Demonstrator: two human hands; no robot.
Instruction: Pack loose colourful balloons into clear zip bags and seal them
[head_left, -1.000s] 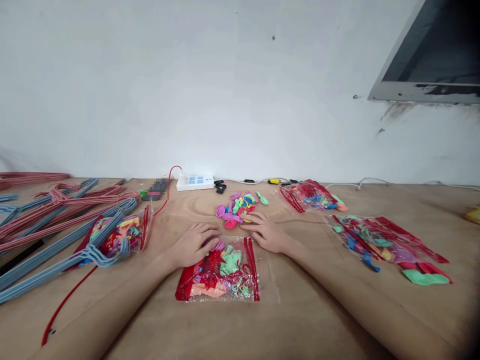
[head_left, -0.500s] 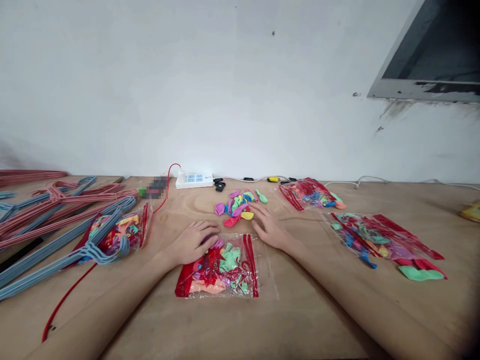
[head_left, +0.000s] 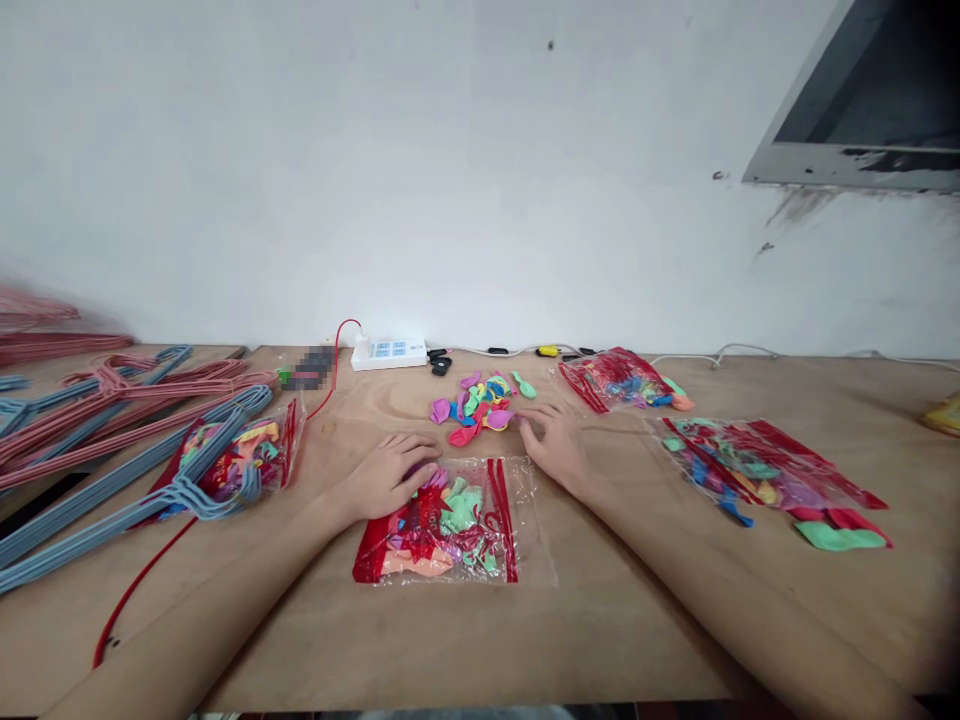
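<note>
My left hand (head_left: 394, 475) rests palm down over the upper left corner of a clear and red plastic bag (head_left: 512, 520) full of balloons. Its fingers are loosely stretched, with the thumb along the bag's top edge. Just beyond the bag lies a small pile of loose balloons (head_left: 466, 436) in pink, blue, green and red. At the pile's right side my right hand (head_left: 556, 448) has its fingers curled together at the narrow end of a purple balloon (head_left: 499, 420). The exact contact of the fingertips is hard to see.
Blue and pink hangers (head_left: 127, 505) cover the left side, partly over another balloon bag (head_left: 289, 445). Two more balloon bags (head_left: 615, 378) (head_left: 817, 465) lie right. A white power strip (head_left: 390, 353) with a red cable and black plugs (head_left: 440, 365) stands by the wall.
My right hand has drawn back to the right and its fingers have curled in. The purple balloon has shifted right, and the yellow balloon no longer shows there. My left hand stays on the bag.
</note>
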